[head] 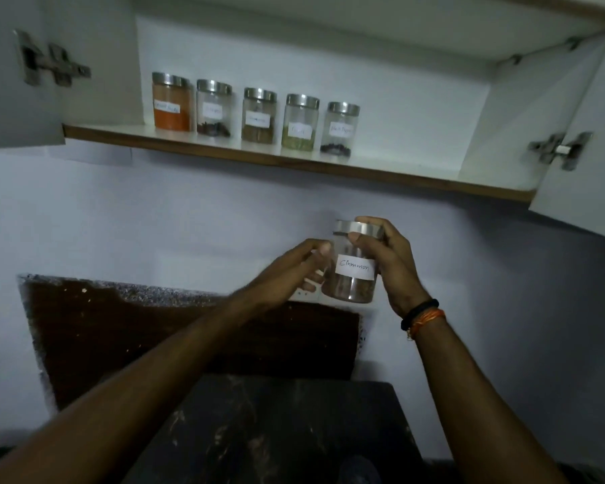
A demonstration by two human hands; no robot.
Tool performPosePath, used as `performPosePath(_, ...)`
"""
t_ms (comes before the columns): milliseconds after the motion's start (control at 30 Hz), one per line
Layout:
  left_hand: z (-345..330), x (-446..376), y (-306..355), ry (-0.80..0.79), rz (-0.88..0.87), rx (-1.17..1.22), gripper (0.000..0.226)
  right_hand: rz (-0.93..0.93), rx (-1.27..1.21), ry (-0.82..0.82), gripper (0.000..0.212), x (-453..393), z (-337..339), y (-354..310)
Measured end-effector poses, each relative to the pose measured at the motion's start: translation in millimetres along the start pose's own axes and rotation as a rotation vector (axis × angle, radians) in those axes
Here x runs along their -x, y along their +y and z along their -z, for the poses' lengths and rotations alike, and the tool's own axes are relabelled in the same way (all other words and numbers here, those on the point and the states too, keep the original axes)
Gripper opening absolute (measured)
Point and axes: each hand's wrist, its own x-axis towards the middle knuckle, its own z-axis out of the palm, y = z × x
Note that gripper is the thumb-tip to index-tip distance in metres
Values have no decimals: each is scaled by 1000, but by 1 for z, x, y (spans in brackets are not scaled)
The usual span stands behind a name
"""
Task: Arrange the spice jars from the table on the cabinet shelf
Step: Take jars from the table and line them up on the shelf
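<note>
A clear jar labelled Cinnamon (354, 277), with a steel lid and brown sticks at the bottom, is held upright in front of the wall below the cabinet. My right hand (388, 260) grips it from the right, thumb near the lid. My left hand (294, 270) wraps its left side from behind. On the cabinet shelf (399, 169) above, several steel-lidded labelled jars stand in a row: an orange-powder jar (172, 103) at the far left, and a black pepper jar (341, 131) at the right end.
Both cabinet doors hang open, the left door (18, 71) and the right door (584, 141), hinges showing. Bare shelf space lies to the right of the jar row. A dark brown board (189, 337) leans on the wall above a dark tabletop (276, 431).
</note>
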Motion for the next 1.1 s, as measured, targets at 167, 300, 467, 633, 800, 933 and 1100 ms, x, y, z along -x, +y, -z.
performPosePath(167, 43, -47, 51, 118, -364, -537, 40, 89, -2, 58, 45, -33, 18, -40)
performPosePath(300, 61, -88, 81, 119, -561, -940, 40, 146, -21, 99, 46, -51, 27, -62)
performPosePath(467, 71, -142, 101, 50, -537, -1196, 51, 202, -22, 142, 48, -69, 35, -79)
performPosePath(633, 70, -183, 95, -130, -320, -1249, 53, 212, 21, 173, 51, -89, 38, -87)
performPosePath(800, 74, -209, 98, -250, -224, -1304, 65, 221, 48, 174, 52, -114, 43, -99)
performPosePath(933, 80, -213, 96, -283, -258, -1251, 68, 247, 53, 185, 51, -145, 53, -111)
performPosePath(1100, 81, -216, 93, -251, -235, -1235, 70, 276, -26, 217, 45, -199, 64, -118)
